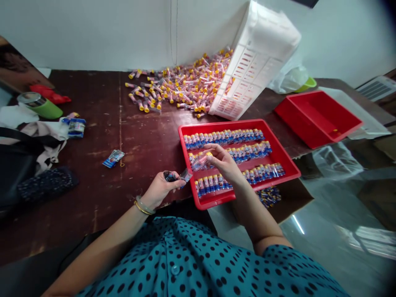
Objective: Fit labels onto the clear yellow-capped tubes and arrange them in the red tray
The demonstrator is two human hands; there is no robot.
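Clear tube (201, 162), pink inside, yellow-capped, pinched in right hand (225, 163) over red tray (216, 201) at front edge of desk (145, 144), dark-and-clear wrappers (186, 175) pinched in left hand (161, 187), blue-wrapped tubes (210, 183) in three tray rows

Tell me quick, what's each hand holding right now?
Left hand: closed, holding small plastic wrappers.
Right hand: closed, holding a yellow-capped clear tube.

Glossy plastic tray (216, 201), clear plastic tube (200, 163), scuffed, wood-look tabletop (148, 144)
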